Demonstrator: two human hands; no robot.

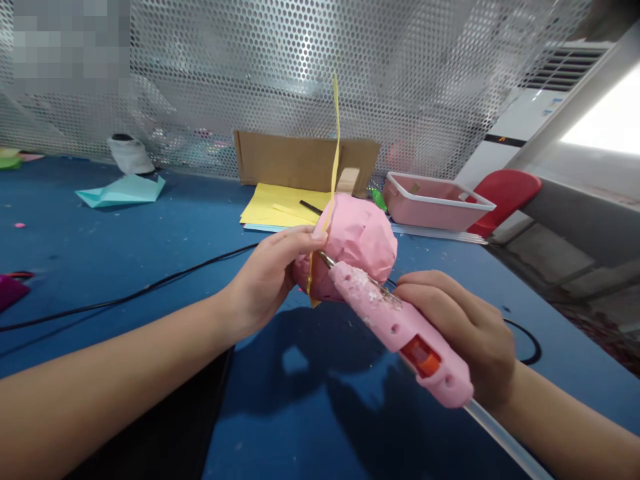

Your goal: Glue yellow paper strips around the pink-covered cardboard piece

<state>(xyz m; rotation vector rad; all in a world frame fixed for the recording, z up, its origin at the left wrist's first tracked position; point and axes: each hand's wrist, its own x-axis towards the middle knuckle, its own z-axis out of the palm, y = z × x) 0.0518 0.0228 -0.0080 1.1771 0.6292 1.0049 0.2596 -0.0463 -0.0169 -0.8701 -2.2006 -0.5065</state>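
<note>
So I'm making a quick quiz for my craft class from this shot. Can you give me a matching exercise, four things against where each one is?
Things:
1. glue gun
2. pink paper ball
3. yellow paper sheets
4. pink tray

Places:
A. flat on the blue table, in front of the cardboard
B. in the right hand
C. far right of the table, by the red chair
D. held by the left hand

Pairs: 1-B, 2-D, 3-A, 4-C
</note>
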